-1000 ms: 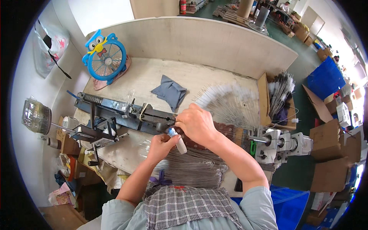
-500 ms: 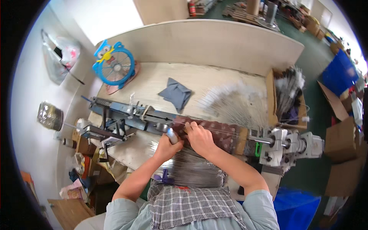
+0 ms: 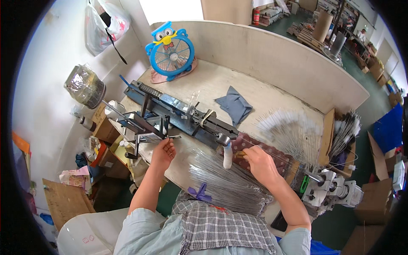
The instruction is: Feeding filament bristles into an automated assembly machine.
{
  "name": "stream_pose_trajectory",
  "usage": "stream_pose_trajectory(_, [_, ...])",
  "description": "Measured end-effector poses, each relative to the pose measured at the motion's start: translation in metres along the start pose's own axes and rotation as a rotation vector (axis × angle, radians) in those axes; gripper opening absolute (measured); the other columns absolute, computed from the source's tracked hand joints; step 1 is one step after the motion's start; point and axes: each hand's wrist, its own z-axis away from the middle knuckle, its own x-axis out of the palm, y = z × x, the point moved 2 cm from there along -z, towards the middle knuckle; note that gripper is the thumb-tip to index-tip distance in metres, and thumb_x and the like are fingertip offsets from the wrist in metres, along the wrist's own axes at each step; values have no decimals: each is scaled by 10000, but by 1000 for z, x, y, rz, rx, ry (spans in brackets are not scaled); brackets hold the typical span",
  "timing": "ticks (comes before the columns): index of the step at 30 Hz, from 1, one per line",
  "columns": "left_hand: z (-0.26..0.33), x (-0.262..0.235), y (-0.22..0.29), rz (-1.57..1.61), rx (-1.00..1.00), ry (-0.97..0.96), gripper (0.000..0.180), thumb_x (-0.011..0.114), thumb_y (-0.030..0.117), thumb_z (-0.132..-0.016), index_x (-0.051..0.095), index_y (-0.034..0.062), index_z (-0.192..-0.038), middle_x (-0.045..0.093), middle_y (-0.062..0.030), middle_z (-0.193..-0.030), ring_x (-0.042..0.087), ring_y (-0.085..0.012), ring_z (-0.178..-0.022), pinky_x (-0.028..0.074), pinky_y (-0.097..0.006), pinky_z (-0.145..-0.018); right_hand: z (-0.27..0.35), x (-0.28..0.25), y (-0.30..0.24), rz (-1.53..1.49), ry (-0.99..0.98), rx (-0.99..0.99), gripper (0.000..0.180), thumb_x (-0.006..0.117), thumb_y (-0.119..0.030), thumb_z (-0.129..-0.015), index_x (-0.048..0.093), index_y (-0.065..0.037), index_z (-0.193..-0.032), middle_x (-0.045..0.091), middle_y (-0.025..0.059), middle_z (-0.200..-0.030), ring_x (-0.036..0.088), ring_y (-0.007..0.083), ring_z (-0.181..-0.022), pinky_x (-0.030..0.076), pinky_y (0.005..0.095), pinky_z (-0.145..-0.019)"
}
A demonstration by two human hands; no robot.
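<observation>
And now a small brass-coloured piece (image 3: 241, 154), likely light and stiff, best held endwise, is pinched by the right grip (image 3: 260, 161) beside the white cylindrical handle (image 3: 228, 157), while the left grip's (image 3: 162, 154) hold at a silver metal rod (image 3: 175, 137) cannot be told.

Blue cartoon-faced fan (image 3: 172, 56), hanging plastic bag (image 3: 97, 34), red fire extinguisher (image 3: 256, 16)

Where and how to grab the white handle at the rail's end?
Probably mid-length on the white handle, fingers wrapped around, coming from the person's left. It's slim and elongated, pointing toward the person; its upper end meets a metal fitting, and the right hand crowds the other side.
</observation>
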Motion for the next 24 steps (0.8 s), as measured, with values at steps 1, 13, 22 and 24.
stream_pose_trajectory(1, [-2, 0, -2, 47, 5, 3, 162, 618, 257, -862, 633, 98, -886, 594, 31, -725, 560, -96, -662, 475, -252, -627, 0, -3, -3, -17, -3, 8, 171, 618, -59, -786, 597, -31, -953, 556, 126, -879, 587, 312, -798, 499, 391, -651])
stream_pose_trajectory(13, [66, 111, -50, -95, 148, -314, 255, 548, 273, -908, 592, 25, -873, 587, -57, -760, 543, -142, -641, 435, -279, -586, -7, -73, -6, 90, 246, 85, 168, 672, -74, -741, 657, -34, -903, 611, 101, -770, 584, 281, -726, 469, 361, -656])
stream_pose_trajectory(22, [14, 14, -4, 5, 28, 30, 345, 578, 449, -870, 611, 109, -918, 607, 21, -757, 581, -106, -685, 459, -270, -612, 16, -79, 6, -5, 197, 185, 174, 674, -66, -742, 667, -16, -909, 619, 119, -757, 589, 287, -729, 465, 344, -663])
stream_pose_trajectory(24, [7, 8, -2, 13, 36, 46, 289, 597, 391, -869, 613, 105, -909, 611, 26, -766, 575, -99, -675, 459, -254, -606, 14, -73, 8, -36, 191, 178, 174, 674, -68, -742, 668, -19, -909, 619, 119, -758, 588, 290, -729, 465, 347, -665])
